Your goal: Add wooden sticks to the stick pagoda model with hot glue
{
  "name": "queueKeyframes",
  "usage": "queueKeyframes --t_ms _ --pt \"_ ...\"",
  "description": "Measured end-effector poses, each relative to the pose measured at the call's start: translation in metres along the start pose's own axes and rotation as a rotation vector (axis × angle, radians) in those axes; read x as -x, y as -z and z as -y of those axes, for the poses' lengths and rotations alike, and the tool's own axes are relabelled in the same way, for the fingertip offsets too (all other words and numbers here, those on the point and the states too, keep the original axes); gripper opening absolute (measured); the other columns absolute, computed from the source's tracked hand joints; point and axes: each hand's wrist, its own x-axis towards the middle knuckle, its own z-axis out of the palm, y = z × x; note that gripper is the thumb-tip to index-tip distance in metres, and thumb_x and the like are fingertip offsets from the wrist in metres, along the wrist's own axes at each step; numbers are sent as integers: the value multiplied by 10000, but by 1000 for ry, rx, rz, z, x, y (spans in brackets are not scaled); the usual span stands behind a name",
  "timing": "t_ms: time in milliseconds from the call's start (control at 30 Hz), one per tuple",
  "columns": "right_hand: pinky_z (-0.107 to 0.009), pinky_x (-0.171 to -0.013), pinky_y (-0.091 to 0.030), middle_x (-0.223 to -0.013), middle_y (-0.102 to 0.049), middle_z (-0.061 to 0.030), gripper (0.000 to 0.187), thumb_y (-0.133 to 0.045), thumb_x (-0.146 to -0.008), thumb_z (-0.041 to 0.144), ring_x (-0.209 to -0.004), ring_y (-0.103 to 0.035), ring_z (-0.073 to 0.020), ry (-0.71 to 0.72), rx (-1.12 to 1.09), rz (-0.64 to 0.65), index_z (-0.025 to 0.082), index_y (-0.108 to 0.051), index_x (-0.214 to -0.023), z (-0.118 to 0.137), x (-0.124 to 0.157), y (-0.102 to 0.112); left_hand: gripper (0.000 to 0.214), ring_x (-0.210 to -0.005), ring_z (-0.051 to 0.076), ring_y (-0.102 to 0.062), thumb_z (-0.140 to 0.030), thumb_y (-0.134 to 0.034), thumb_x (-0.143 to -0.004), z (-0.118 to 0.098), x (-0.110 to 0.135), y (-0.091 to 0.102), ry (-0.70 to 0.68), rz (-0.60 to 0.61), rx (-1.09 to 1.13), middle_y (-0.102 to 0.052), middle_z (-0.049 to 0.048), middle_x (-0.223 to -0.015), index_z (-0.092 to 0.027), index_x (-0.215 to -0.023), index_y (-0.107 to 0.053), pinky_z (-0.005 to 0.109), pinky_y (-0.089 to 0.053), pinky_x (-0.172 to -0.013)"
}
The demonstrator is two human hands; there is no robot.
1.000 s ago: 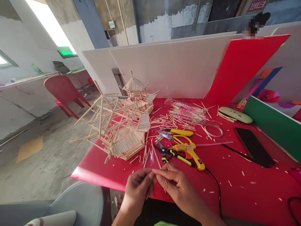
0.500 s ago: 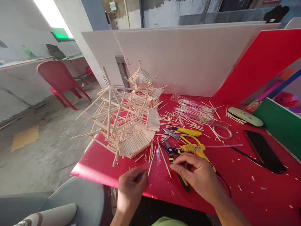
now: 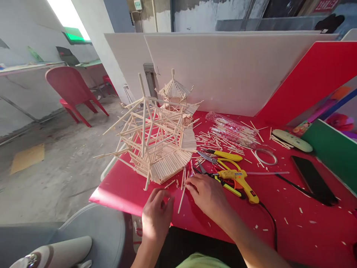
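Likely light, stiff and brittle, the stick [image 3: 181,200] suits a mid-length pinch; the right hand [image 3: 206,194] is beside it, grip unclear; the left hand [image 3: 156,213] curls, fingertips apart.

The red bench [image 3: 292,242] carries a wooden stick model [image 3: 170,165]. Loose sticks [image 3: 220,143], a yellow glue gun [image 3: 234,175] and a phone [image 3: 314,180] lie rightward.

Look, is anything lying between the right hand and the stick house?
Yes: a few loose sticks and a short piece lie on the red table between the right hand and the stick house. They're low, so probably little trouble.
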Motion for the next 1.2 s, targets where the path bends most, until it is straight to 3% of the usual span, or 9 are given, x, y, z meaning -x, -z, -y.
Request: queueKeyframes --t_ms 133,200,333,400,533,633,733,867,1200 --pt "-274 -643 -382 -825 -742 26 143 -605 -927 311 -773 -683 -171 -3 -4 55 247 -672 -818 4 0 -2 97 -595 143 -567 -251 -588 -877 4 2 5 32 -18 113 -656 0 -714 -214 -842 -671 231 -446 -590" --pt "-279 -616 -355 -792 -745 21 202 -601 -933 386 -738 -687 -175 -20 3 73 238 -662 -810 5 2 -2 173 -552 135 -509 -283 -601 -883 2 3 7 62 -8 130 -560 -22 -607 -214 -726 -627 226 -404 -543" --pt "-289 -566 -296 -714 -728 -6 402 -472 -979 518 -671 -674 -177 -61 104 73 232 -661 -769 -3 3 7 453 -489 109 -331 -260 -623 -862 -8 4 5 23 26 168 -363 -38 -551 -212 -487 -371 246 -286 -472" --pt "-285 -558 -286 -724 -726 -14 437 -425 -996 513 -682 -671 -174 -99 165 47 237 -673 -766 -10 -1 17 402 -498 111 -353 -223 -629 -840 -12 3 1 -15 44 202 -420 -27 -575 -212 -505 -407 245 -294 -476" --pt "-274 -622 -341 -932 -744 -21 194 -516 -962 293 -883 -678 -197 -162 215 -14 257 -704 -933 -29 -19 39 96 -532 129 -506 -179 -609 -840 -20 -2 -7 -42 95 208 -639 10 -697 -213 -781 -676 228 -396 -515" --pt "-269 -674 -394 -989 -740 -7 189 -529 -955 283 -949 -668 -196 -145 209 11 277 -718 -969 -37 -47 45 160 -667 174 -647 -215 -580 -883 -27 -6 -12 -40 154 258 -719 47 -779 -207 -910 -738 235 -483 -598" --pt "-271 -760 -456 -991 -736 -7 186 -556 -955 346 -982 -664 -189 -90 189 98 270 -723 -982 -37 -80 39 210 -640 182 -673 -255 -560 -906 -35 -6 -18 -7 179 291 -725 51 -723 -184 -972 -746 237 -505 -574" --pt "-406 -882 -533 -1177 -649 -71 324 -597 -948 406 -1022 -639 -205 -75 196 193 177 -625 -1175 -32 -114 22 219 -664 187 -697 -272 -572 -899 -41 -5 -20 -18 184 228 -753 76 -776 -165 -949 -757 238 -527 -587" --pt "-430 -899 -542 -1266 -599 -85 351 -599 -952 378 -1068 -621 -216 -77 220 309 191 -582 -1249 -28 -134 15 222 -648 180 -688 -273 -573 -894 -35 -9 -17 4 182 200 -729 50 -696 -175 -956 -762 240 -544 -608"
